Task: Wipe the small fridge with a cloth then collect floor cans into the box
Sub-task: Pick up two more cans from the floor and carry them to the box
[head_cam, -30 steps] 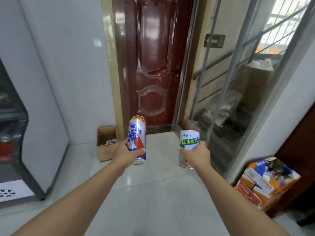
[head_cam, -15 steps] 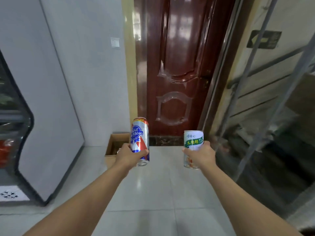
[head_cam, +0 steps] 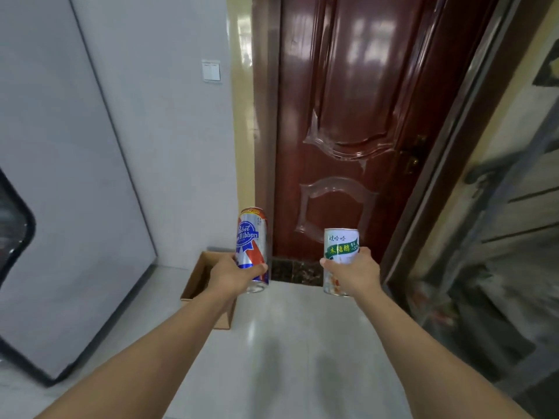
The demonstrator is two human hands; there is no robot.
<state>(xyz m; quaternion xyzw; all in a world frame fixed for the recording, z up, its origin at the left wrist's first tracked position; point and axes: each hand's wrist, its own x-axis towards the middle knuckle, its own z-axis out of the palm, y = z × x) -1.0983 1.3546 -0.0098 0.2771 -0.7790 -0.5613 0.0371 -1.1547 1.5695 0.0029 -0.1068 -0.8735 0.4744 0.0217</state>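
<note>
A glossy dark red door [head_cam: 348, 131] fills the wall ahead, with a grey panel [head_cam: 60, 192] leaning at left and pale floor tiles [head_cam: 287, 343] open in front. An open cardboard box [head_cam: 196, 279] sits on the floor by the door frame, partly behind the left forearm. The left hand [head_cam: 233, 278] curls around an upright tall can [head_cam: 252, 240] reading "Pabst Blue Ribbon". The right hand [head_cam: 354, 275] grips a white can [head_cam: 340, 249] with a green band of Chinese writing.
</note>
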